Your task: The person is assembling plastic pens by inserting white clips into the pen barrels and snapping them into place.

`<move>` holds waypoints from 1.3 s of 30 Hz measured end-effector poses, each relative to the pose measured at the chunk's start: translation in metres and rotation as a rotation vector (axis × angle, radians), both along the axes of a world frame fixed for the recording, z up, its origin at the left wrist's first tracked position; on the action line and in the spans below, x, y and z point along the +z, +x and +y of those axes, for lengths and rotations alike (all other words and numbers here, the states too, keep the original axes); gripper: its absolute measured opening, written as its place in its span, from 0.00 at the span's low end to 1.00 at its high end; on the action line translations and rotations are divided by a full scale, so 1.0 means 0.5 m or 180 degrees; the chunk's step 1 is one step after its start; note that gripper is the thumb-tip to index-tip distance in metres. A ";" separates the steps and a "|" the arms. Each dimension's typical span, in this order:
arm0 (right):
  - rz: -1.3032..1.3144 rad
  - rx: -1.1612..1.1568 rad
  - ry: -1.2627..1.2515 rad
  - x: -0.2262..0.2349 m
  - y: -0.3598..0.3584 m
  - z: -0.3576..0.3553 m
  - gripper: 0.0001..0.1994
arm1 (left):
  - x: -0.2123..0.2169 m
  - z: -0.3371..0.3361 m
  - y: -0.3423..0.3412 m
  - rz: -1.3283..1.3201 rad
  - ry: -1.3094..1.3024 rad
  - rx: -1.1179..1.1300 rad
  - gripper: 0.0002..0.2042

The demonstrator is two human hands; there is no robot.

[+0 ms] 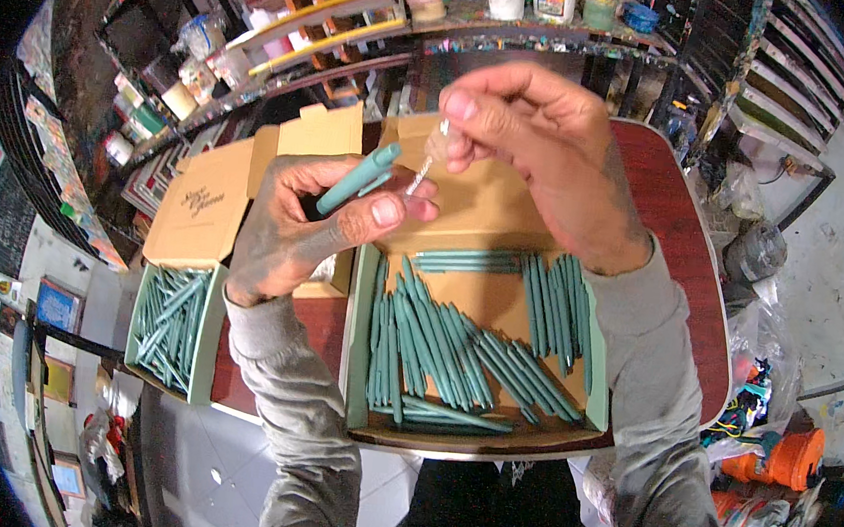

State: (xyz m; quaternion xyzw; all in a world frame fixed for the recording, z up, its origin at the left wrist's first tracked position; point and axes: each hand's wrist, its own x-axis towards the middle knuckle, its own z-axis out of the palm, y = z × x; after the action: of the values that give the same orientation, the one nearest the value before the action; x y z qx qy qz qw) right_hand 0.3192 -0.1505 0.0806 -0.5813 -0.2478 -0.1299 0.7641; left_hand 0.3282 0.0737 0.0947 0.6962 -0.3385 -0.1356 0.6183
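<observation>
My left hand (295, 217) holds a teal click pen (357, 180), tilted with its upper end pointing up and right. Its thumb and a finger also pinch the lower end of a thin, whitish twisted piece (420, 175), whose kind I cannot make out. Above and to the right, my right hand (552, 154) has its thumb and forefinger closed on the upper end of that piece. Both hands are raised over an open cardboard box (490, 295) with green sides. Inside it, teal pens (436, 335) lie in loose rows and at several angles.
A smaller open box (203, 355) full of teal pens stands at left, its flap (202, 199) raised. Both boxes rest on a dark red table (677, 276). Paint-splashed shelves (441, 44) with paint pots line the back. Orange spools (791, 458) lie at lower right.
</observation>
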 end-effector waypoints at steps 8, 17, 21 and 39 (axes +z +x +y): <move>-0.0014 -0.0053 -0.0063 -0.014 -0.014 -0.027 0.12 | 0.037 -0.075 0.007 -0.0003 0.0032 0.0239 0.17; -0.0140 -0.0517 -0.2723 -0.166 0.018 -0.111 0.07 | -0.127 -0.072 0.069 -0.0484 0.0969 0.0312 0.05; -0.0165 -0.1055 -0.4283 -0.258 -0.002 -0.125 0.06 | -0.233 -0.105 0.079 -0.0437 0.1636 0.0309 0.08; -0.1178 -0.1629 -0.3553 -0.327 -0.026 -0.104 0.05 | -0.346 -0.114 0.104 -0.0513 0.0866 -0.0336 0.09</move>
State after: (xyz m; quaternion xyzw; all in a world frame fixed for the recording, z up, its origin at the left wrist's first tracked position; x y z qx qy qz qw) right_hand 0.3062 -0.2024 -0.0830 -0.9004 -0.2593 -0.2578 0.2359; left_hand 0.3801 0.0167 -0.0781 0.7634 -0.4016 -0.1562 0.4812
